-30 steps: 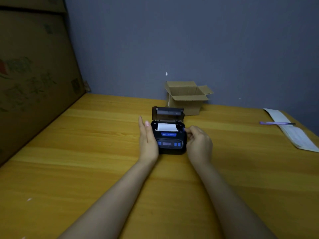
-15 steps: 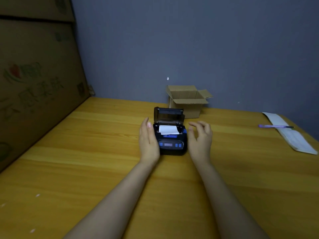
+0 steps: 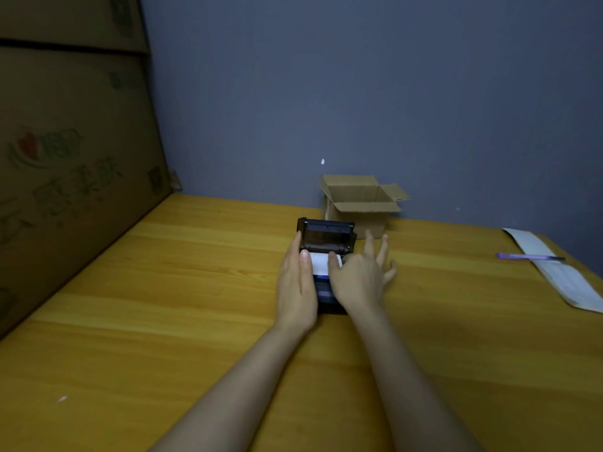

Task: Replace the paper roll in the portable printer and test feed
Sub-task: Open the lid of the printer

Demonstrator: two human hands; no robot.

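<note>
Bare yellow wooden table (image 3: 163, 321) spreads wide in front of and left of both forearms, up to the big cardboard sheet (image 3: 65, 158) along the left edge. At mid-table the left hand (image 3: 298, 285) lies flat against the left side of the small black portable printer (image 3: 326, 298), fingers straight and unclenched, while the right hand (image 3: 360, 278) hovers over it with fingers (image 3: 380, 249) spread, thumb on the white paper roll (image 3: 319, 264) in the bay under the raised lid (image 3: 326, 236). Just behind stands a small open brown cardboard box (image 3: 362, 203) against the grey wall, and well to the right a purple pen (image 3: 528, 256) lies across a white paper strip (image 3: 561, 272) at the table's right edge.

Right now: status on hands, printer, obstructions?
Left hand flat against printer side. Right hand open, thumb on paper. Lid up. Nothing blocking.
</note>
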